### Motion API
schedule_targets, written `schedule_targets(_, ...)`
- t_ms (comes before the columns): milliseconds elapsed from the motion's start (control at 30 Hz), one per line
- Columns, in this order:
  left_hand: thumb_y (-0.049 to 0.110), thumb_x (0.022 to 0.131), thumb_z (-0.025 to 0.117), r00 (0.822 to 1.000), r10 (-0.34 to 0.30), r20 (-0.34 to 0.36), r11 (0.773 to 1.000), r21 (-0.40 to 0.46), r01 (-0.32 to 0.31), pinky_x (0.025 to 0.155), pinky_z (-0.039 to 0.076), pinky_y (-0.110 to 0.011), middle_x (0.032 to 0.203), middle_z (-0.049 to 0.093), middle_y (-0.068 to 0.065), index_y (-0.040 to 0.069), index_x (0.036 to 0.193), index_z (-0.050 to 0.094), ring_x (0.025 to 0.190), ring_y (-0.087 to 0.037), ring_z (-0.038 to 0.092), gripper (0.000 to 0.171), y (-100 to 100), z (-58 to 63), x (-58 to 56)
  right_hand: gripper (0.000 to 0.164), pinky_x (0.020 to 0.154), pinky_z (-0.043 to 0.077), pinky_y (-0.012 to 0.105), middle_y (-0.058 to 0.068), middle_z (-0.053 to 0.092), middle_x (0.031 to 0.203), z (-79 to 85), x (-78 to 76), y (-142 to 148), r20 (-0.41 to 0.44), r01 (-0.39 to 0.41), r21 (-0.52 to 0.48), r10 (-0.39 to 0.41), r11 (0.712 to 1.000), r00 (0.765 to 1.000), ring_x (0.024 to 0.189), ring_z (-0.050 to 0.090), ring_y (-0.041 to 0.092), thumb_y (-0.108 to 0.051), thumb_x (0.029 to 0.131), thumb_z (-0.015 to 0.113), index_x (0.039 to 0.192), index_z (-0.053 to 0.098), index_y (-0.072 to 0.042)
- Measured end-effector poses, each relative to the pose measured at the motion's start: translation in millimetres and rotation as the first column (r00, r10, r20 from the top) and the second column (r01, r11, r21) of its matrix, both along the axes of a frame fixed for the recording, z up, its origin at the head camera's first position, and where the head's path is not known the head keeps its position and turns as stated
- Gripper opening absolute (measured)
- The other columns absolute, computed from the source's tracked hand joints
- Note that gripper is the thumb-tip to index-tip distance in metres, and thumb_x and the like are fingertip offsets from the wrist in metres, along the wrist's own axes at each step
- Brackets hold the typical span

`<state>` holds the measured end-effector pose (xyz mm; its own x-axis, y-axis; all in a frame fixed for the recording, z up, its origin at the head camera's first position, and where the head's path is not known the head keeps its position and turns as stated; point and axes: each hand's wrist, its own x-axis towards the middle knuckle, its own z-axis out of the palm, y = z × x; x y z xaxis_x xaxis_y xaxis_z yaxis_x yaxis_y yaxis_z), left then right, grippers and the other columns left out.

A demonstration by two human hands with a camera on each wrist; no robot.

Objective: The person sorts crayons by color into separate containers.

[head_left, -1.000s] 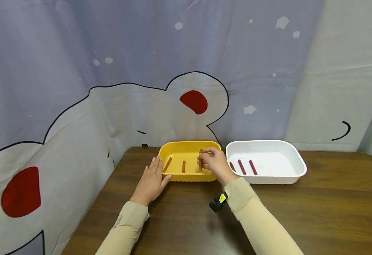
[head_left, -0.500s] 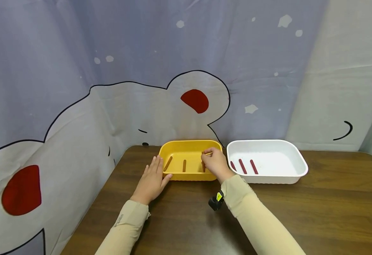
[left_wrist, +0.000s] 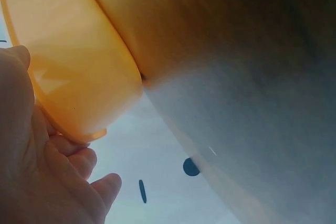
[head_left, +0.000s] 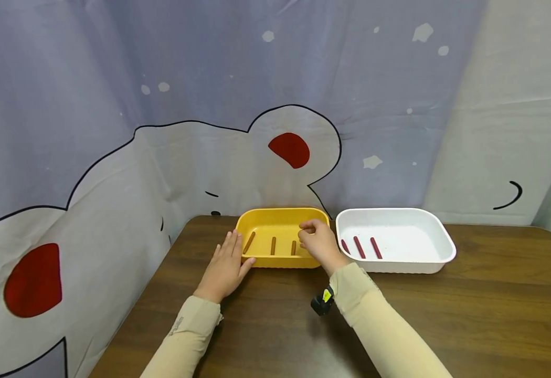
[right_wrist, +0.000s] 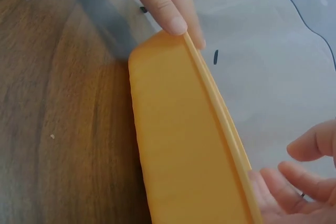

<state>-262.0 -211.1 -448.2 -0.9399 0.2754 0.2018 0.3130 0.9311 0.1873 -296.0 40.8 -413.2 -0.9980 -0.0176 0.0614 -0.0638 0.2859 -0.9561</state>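
My left hand (head_left: pixel 221 268) lies with straight fingers on the left rim of a yellow tray (head_left: pixel 282 262); in the left wrist view its fingertips sit along the tray's edge. Over the tray's right part is my right hand (head_left: pixel 320 244), with nothing between its fingers. The right wrist view has its thumb and fingers (right_wrist: pixel 315 140) spread apart beside the rim. Inside the yellow tray are a slanted brown stick (head_left: pixel 249 242) at the left, another brown stick (head_left: pixel 273 245) in the middle and a third brown stick (head_left: pixel 294 248) just left of my right hand.
To the right stands a white tray (head_left: pixel 412 266) with three dark red sticks (head_left: pixel 359 247) in its left part. Both trays are on a brown wooden table (head_left: pixel 266 325), close to a printed curtain (head_left: pixel 209 168) behind. A black wrist device (head_left: pixel 321 302) hangs below my right cuff.
My right hand, which pinched a brown stick upright over the yellow tray, has let it go. That stick now lies in the tray's right half. My left hand has stayed on the rim.
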Motion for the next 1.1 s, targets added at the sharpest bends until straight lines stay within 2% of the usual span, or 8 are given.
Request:
schedule_targets(133,0.043,0.108,0.046,1.0,-0.001,0.013,1.0,0.004,0.001,0.121,0.021,-0.059,0.165,0.018,-0.026,-0.009,0.157,0.021,0.153,-0.038,0.016,0.076,-0.1,1.0,-0.6,0.031,0.075,0.057,0.03,0.016,0.064,0.103,-3.4,1.6,1.5,-0.057,-0.023,0.012,0.024,1.0,0.998,0.089,0.07,0.034,-0.008,0.091,0.058,0.119,0.065,0.004)
schedule_targets(233,0.044,0.108,0.046,1.0,-0.002,0.025,1.0,0.004,0.002,0.121,0.02,-0.059,0.165,0.017,-0.026,-0.009,0.157,0.02,0.154,-0.038,0.015,0.077,-0.3,2.1,-0.7,0.027,0.076,0.058,0.028,0.015,0.065,0.103,-6.3,1.9,2.4,-0.092,-0.044,-0.015,0.043,0.999,0.995,0.091,0.07,0.037,-0.006,0.093,0.059,0.117,0.066,0.004)
schedule_targets(467,0.043,0.108,0.047,1.0,-0.007,0.005,1.0,0.011,0.007,0.12,0.021,-0.06,0.164,0.019,-0.027,-0.01,0.156,0.023,0.153,-0.039,0.016,0.076,-1.4,-1.4,-2.2,0.021,0.087,0.059,0.048,0.026,0.066,0.107,-7.2,4.5,14.3,-0.147,-0.104,-0.121,0.086,0.987,0.985,0.095,0.068,0.04,0.0,0.098,0.059,0.115,0.065,0.011)
schedule_targets(600,0.043,0.108,0.047,1.0,-0.01,-0.009,1.0,0.008,0.01,0.119,0.022,-0.061,0.164,0.02,-0.027,-0.01,0.156,0.024,0.153,-0.04,0.017,0.076,-2.0,-3.8,-4.7,0.021,0.084,0.061,0.04,0.026,0.067,0.11,-3.3,8.8,28.0,-0.178,-0.117,-0.109,0.096,0.987,0.979,0.097,0.068,0.036,0.002,0.097,0.058,0.115,0.065,0.009)
schedule_targets(700,0.043,0.108,0.047,1.0,-0.011,-0.018,1.0,0.007,0.012,0.119,0.022,-0.061,0.163,0.021,-0.027,-0.011,0.156,0.024,0.153,-0.04,0.017,0.076,-2.9,-4.4,-7.1,0.021,0.081,0.06,0.031,0.024,0.068,0.11,2.5,14.1,39.2,-0.214,-0.123,-0.066,0.106,0.99,0.971,0.097,0.067,0.032,0.003,0.096,0.058,0.115,0.066,0.007)
schedule_targets(800,0.043,0.108,0.047,1.0,-0.008,-0.025,1.0,0.002,0.008,0.119,0.022,-0.061,0.163,0.022,-0.027,-0.011,0.156,0.025,0.153,-0.04,0.018,0.075,-4.7,-5.3,-9.3,0.021,0.081,0.058,0.027,0.018,0.07,0.108,8.2,18.8,51.7,-0.279,-0.105,0.035,0.11,0.994,0.954,0.098,0.067,0.028,0.002,0.094,0.06,0.113,0.068,0.003)
schedule_targets(967,0.044,0.108,0.047,1.0,-0.004,-0.024,1.0,-0.004,0.004,0.119,0.022,-0.062,0.163,0.024,-0.027,-0.009,0.156,0.027,0.152,-0.04,0.019,0.074,-8.4,-6.0,-8.6,0.02,0.083,0.058,0.036,0.01,0.072,0.106,14.9,28.2,77.4,-0.384,-0.044,0.208,0.123,0.977,0.915,0.1,0.066,0.025,0.001,0.092,0.061,0.111,0.07,-0.001)
schedule_targets(1100,0.045,0.107,0.047,0.999,-0.018,-0.042,1.0,0.001,0.018,0.118,0.022,-0.063,0.161,0.028,-0.027,-0.006,0.157,0.029,0.151,-0.041,0.022,0.074,-11.5,-4.5,-7.7,0.021,0.082,0.059,0.041,0.012,0.072,0.107,19.2,33.0,108.4,-0.472,0.012,0.284,0.129,0.959,0.872,0.099,0.067,0.028,0.004,0.091,0.06,0.11,0.07,0.001)
